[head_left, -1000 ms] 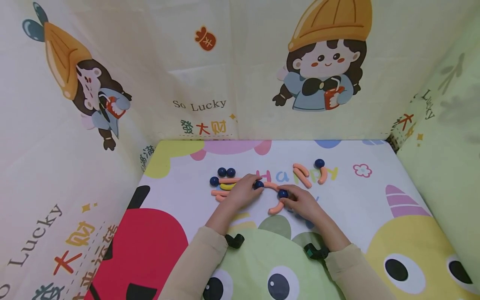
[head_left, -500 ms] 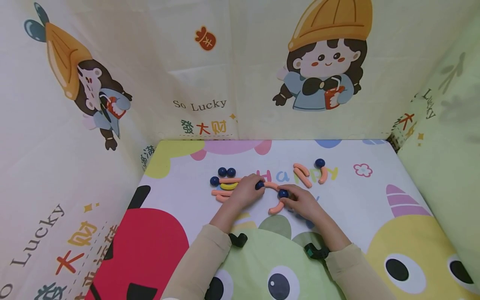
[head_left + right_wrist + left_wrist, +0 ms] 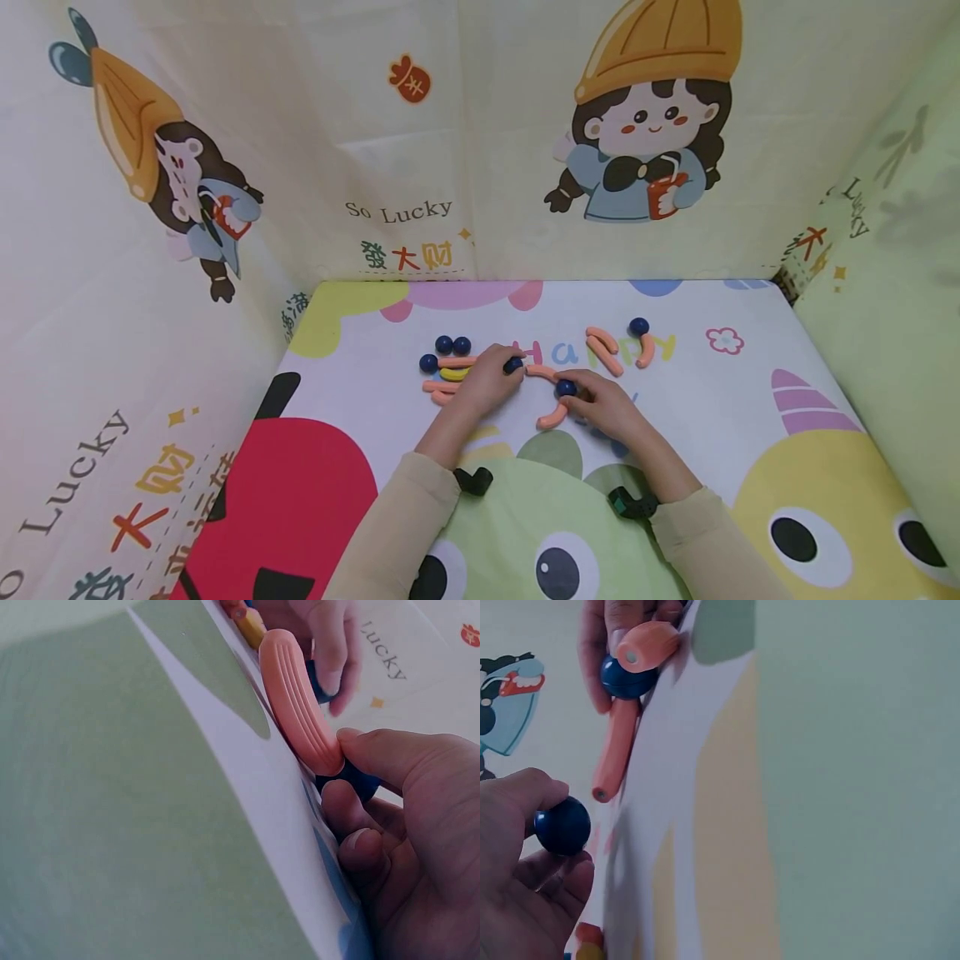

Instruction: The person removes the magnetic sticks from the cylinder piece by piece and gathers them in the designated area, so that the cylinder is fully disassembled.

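My left hand (image 3: 489,380) pinches a dark blue ball (image 3: 562,826) between thumb and fingers, low over the printed mat. Close to the right, my right hand (image 3: 604,403) grips another dark blue ball (image 3: 566,387). Two curved orange magnetic rods are joined to that second ball: one rod (image 3: 541,372) reaches back toward the left hand, the other rod (image 3: 296,697) bends toward the front. Small grey discs show at the rods' ends in the left wrist view. A narrow gap separates the left hand's ball from the nearer rod end.
Left of the hands lie loose blue balls (image 3: 444,343), orange rods (image 3: 456,362) and a yellow curved rod (image 3: 453,375), partly hidden by the left hand. Back right are orange rods (image 3: 606,356) and a ball (image 3: 639,326) touching a curved rod (image 3: 645,351). Printed cloth walls (image 3: 517,242) enclose the mat.
The left hand has shifted slightly left with its ball, opening a small gap to the curved rod it met half a second ago. The right hand stays in place.
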